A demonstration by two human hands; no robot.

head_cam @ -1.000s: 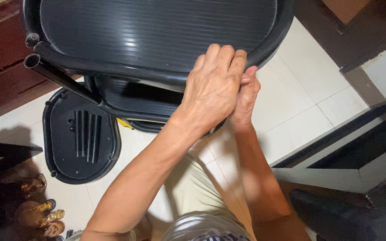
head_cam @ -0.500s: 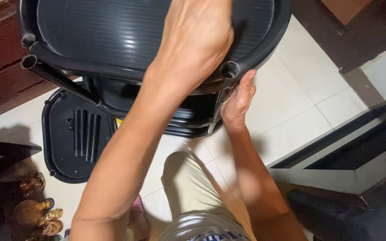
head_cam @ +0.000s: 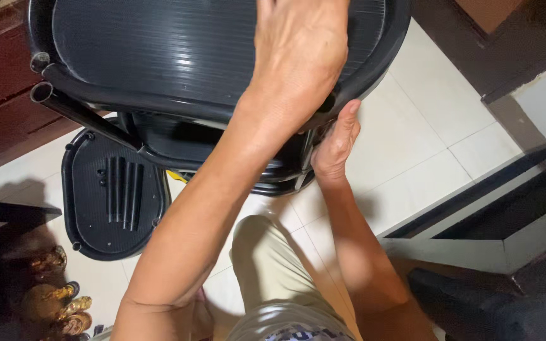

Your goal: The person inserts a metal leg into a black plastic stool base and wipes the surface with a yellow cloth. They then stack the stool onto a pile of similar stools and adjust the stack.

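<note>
Item: black ribbed plastic shelf tray point(head_cam: 159, 57), oval, upper frame, raised above the floor on black tubes point(head_cam: 77, 113); two open tube ends showed at its left rim. Left hand point(head_cam: 298, 57) lay palm-down on the tray's right part, fingers spread flat, pressing rather than gripping; nothing enclosed in it. Right hand point(head_cam: 336, 142) sat under the tray's right rim, grip narrow, seemingly wrapped round an upright tube there, though the contact was partly hidden. Lower tray point(head_cam: 222, 148) already sat beneath on the same tubes. Second loose tray point(head_cam: 112, 189) lay flat on the tiled floor point(head_cam: 424, 126) at left w/ spare tubes resting in it. Judged approx. mid-assembly: two tiers stacked, at least one tier and the spare tubes unfitted. Also: sandals point(head_cam: 55, 303), lower left.
</note>
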